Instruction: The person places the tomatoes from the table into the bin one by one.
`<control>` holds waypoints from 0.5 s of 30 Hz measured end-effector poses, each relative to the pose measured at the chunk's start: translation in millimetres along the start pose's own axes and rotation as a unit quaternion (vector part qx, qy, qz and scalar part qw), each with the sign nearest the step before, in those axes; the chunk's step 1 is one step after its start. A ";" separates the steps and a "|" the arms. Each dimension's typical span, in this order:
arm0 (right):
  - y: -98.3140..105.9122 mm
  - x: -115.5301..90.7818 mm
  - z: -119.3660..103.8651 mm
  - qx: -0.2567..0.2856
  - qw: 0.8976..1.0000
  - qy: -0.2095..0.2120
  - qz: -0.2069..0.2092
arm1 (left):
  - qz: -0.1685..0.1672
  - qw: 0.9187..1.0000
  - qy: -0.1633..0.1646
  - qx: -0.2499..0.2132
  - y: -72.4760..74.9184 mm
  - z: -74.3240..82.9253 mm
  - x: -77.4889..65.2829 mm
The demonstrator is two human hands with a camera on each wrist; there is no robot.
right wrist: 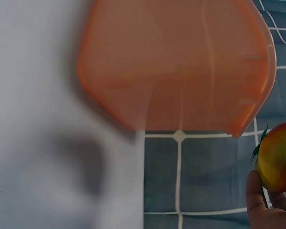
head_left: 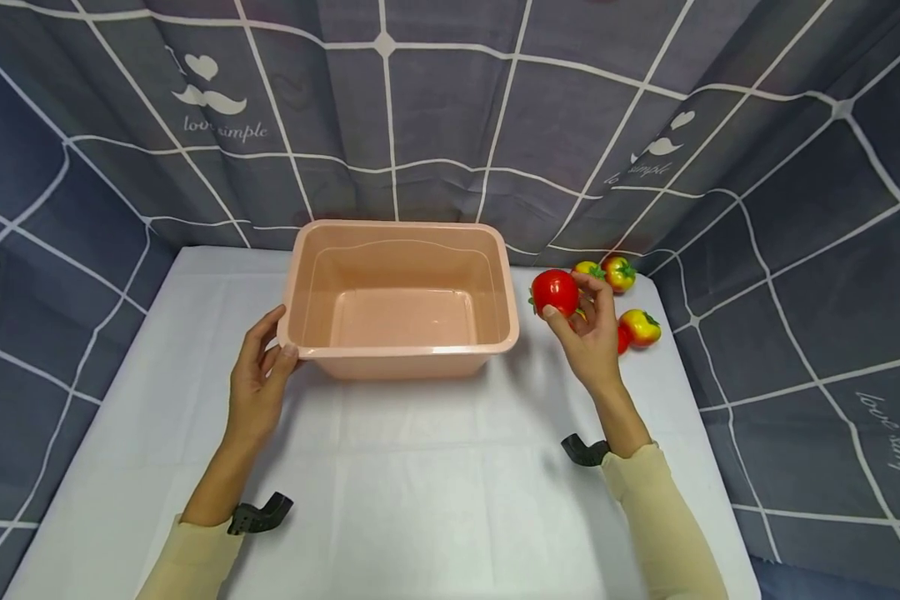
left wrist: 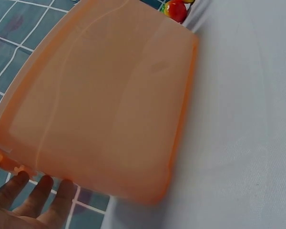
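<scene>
The right hand (head_left: 591,343) pinches a glossy red fruit (head_left: 555,292), probably light, firm and slippery, best held round its sides, toward the worktop's (head_left: 390,492) far right corner; the left hand (head_left: 258,387) grips the pink tub's (head_left: 402,317) near left corner.

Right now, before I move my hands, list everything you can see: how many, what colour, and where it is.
Tub: one, peach-pink, on the table between the hands
Held fruit: one, red with some yellow and green leaves, in the right hand
Other fruits: at least four, red and yellow, at the table's far right; some partly hidden
Table: one, white, under the tub
Gridded cloth: count unclear, dark grey-blue with white lines, behind and on both sides
Wrist devices: two, black, one per wrist
Sleeves: two, pale yellow, on the forearms
Left hand: one, bare, gripping the tub's near left corner
Right hand: one, bare, right of the tub
</scene>
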State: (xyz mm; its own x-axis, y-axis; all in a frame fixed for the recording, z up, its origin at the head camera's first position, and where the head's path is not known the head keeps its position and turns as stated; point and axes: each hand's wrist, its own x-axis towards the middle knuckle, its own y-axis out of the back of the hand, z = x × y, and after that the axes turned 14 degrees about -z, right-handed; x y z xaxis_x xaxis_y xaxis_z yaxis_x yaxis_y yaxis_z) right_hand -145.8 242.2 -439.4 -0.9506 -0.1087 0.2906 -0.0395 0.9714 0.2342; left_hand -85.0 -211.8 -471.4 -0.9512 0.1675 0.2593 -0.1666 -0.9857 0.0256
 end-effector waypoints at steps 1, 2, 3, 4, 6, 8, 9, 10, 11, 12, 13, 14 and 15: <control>-1.3 2.8 -3.2 -0.002 1.000 0.003 -0.005 | -0.001 1.000 -0.001 0.001 0.3 0.2 0.0; -2.9 5.5 -6.6 -0.003 1.000 0.006 -0.010 | -0.001 1.000 -0.001 0.001 0.6 0.3 0.0; -4.3 8.1 -9.7 -0.005 1.000 0.009 -0.015 | -0.002 1.000 0.000 0.001 0.8 0.4 0.1; -5.8 10.8 -12.7 -0.007 1.000 0.013 -0.021 | -0.001 1.000 0.001 0.002 1.0 0.4 0.2; -8.9 16.5 -18.5 -0.009 0.999 0.024 -0.032 | 0.001 1.000 0.006 0.002 1.3 0.4 0.3; -12.2 22.3 -24.2 -0.012 0.998 0.035 -0.046 | 0.003 1.000 0.008 0.001 1.7 -0.1 0.4; -13.9 25.1 -27.0 -0.014 0.998 0.039 -0.052 | 0.004 1.000 0.008 0.004 1.8 -0.2 0.5; -15.7 27.7 -29.5 -0.014 0.997 0.042 -0.059 | 0.004 1.000 0.008 0.004 1.9 -0.4 0.5; -17.5 30.2 -31.8 -0.014 0.997 0.044 -0.065 | 0.005 1.000 0.007 0.004 2.0 -0.7 0.5; -19.3 32.4 -33.9 -0.012 0.996 0.046 -0.070 | 0.005 1.000 0.006 0.002 2.0 -0.8 0.4; -21.1 34.2 -36.0 -0.011 0.996 0.045 -0.076 | 0.006 1.000 0.006 0.000 2.0 -1.0 0.2; -23.1 35.7 -38.2 -0.009 0.996 0.044 -0.081 | 0.006 1.000 0.005 -0.002 2.0 -1.1 0.0; -25.1 36.8 -39.5 -0.005 0.995 0.044 -0.086 | 0.007 1.000 0.004 -0.003 1.8 -1.2 -0.1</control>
State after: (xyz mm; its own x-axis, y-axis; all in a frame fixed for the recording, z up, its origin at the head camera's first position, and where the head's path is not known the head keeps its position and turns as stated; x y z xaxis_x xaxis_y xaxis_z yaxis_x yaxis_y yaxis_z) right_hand -167.7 205.5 -397.9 -0.8998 -0.2908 0.3253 -0.1947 0.9348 0.2972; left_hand -85.5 -213.7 -472.5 -0.9554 0.1539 0.2519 -0.1551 -0.9878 0.0153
